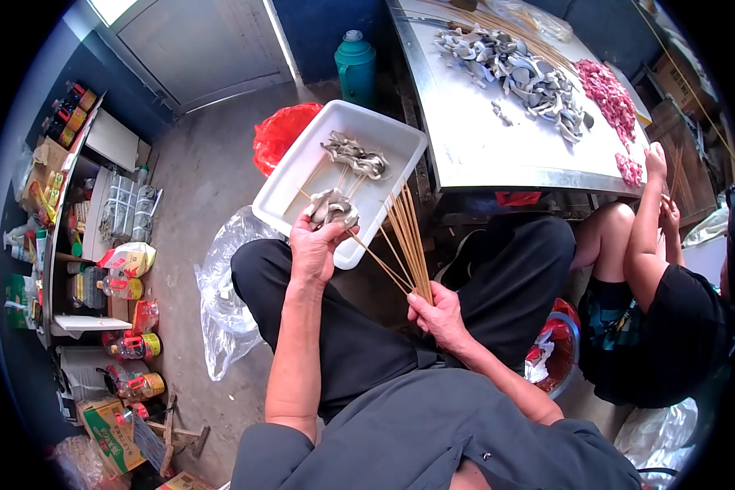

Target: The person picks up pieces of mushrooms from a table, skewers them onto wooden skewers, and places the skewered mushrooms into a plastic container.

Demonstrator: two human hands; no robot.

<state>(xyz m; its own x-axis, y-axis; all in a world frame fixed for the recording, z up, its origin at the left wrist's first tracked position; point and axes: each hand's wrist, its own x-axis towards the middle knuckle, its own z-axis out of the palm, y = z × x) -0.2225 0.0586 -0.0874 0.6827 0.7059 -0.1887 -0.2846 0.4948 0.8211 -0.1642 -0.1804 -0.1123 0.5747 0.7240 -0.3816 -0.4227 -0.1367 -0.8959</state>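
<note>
My left hand (312,251) is closed around grey-white oyster mushroom pieces (331,209) threaded on a bamboo skewer, just over the near side of a white plastic tub (298,151). That skewer runs down towards my right hand (439,317), whose fingers are closed on the lower ends of a fanned bundle of bamboo skewers (410,245). Inside the tub lie skewered mushrooms (355,155), their sticks pointing towards me. The exact grip of my left fingertips is partly hidden by the mushroom.
A metal-topped table (474,159) bears a mushroom heap (539,86), chopped pink meat (608,98) and more skewers. Another person (661,327) sits at right, hands near the meat. A red bag (282,135), teal flask (355,69), clear plastic (229,294) and bottle-filled shelves (94,220) stand around.
</note>
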